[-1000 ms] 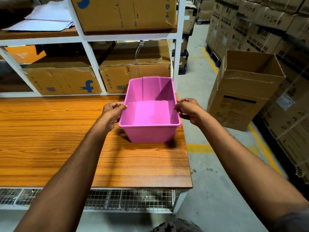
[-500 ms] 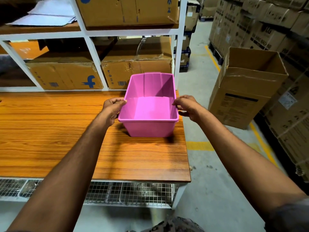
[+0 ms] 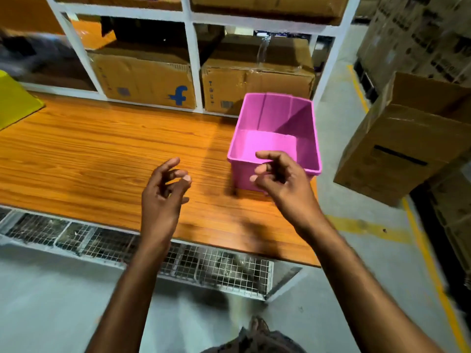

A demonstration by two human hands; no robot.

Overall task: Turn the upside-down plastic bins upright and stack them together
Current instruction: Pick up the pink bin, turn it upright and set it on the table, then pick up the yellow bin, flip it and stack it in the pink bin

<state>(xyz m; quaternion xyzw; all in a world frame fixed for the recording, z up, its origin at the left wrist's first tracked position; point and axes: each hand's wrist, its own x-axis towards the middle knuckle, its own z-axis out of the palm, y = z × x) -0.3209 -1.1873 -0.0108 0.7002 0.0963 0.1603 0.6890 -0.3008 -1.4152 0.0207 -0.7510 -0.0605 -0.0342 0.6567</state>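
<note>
Pink bin (image 3: 265, 143) upright, counter's (image 3: 102, 154) right end. Our left hand (image 3: 163, 197) and right hand (image 3: 283, 182) hover empty, loosely curled, beside it. Next, we judge: fetch yellow thing (image 3: 15, 103) far left (another bin?).

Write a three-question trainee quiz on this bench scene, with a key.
1. True or false: the pink bin stands open side up on the wooden table.
2. The left hand and right hand are: A) both gripping the bin; B) both holding nothing; C) carrying a box together.
3. Fill in: the object at the table's far left edge is ____ in colour.
Key: 1 true; 2 B; 3 yellow.
</note>
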